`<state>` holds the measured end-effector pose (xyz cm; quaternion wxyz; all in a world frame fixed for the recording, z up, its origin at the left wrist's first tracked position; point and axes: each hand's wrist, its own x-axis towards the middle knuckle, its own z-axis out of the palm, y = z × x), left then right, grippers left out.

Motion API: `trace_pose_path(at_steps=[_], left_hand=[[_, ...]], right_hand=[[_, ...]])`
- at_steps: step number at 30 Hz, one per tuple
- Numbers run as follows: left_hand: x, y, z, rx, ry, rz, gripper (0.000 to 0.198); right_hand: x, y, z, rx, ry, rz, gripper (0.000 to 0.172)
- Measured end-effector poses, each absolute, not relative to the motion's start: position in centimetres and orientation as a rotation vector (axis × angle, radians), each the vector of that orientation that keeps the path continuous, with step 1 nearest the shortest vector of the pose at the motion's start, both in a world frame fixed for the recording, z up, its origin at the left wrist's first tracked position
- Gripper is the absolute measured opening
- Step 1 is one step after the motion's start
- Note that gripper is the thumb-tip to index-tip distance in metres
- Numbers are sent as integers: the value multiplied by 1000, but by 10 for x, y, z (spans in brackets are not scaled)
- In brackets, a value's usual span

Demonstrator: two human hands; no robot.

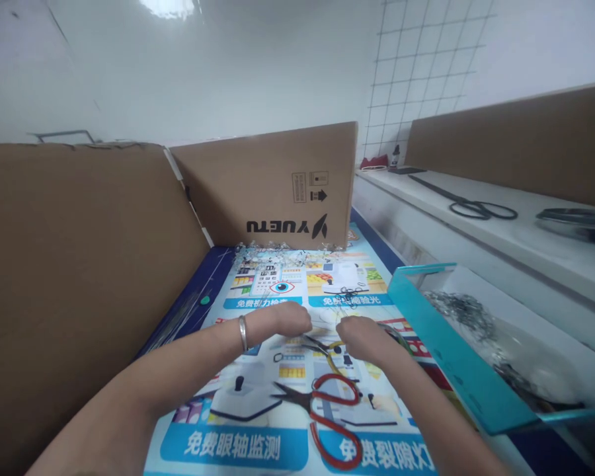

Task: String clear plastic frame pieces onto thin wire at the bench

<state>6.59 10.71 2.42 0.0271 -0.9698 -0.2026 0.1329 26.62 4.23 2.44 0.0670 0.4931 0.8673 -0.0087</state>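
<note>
My left hand (293, 319), with a silver bracelet on its wrist, is closed above the printed sheet (282, 433). Opposite it, a short gap away, my right hand (359, 336) is closed too. Whatever the fingers pinch is hidden or too thin to make out. Small pliers with yellow handles (333, 360) lie below the hands, nearest the right one. Closer to me are red-handled scissors (334, 418), blades pointing left. Just beyond the right hand sits a small tangle of dark wire-like pieces (350, 295).
Cardboard panels (262, 175) stand at the back and left, with small clear and silvery bits (277, 256) along the base. On the right, a teal box (456, 357) holds wiry pieces and a clear bag. Black scissors (480, 210) lie on the white ledge (530, 198).
</note>
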Motion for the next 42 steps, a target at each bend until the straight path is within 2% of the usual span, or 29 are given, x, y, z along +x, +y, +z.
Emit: trace_pose_path(at_steps=[8, 14, 18, 26, 30, 32, 42], left_hand=[[71, 100, 27, -3002, -815, 600, 14], [42, 89, 34, -3092, -1098, 513, 9], [14, 72, 42, -3179, -1380, 150, 11], [7, 12, 16, -3179, -1941, -981, 5], [16, 1, -2, -3018, -2148, -1618, 5], [18, -1, -8, -2940, -2199, -1846, 6], [4, -10, -18, -2838, -2105, -1684, 26]], right_hand=[[276, 48, 29, 1533, 2619, -81, 25], [279, 48, 30, 1600, 2655, -156, 25], [275, 46, 29, 1658, 2726, -262, 23], [205, 25, 10, 1624, 3030, -716, 16], [178, 14, -8, 1742, 3026, -1277, 9], [172, 12, -13, 1819, 2975, -1422, 7], [148, 10, -22, 2108, 2850, -1229, 7]])
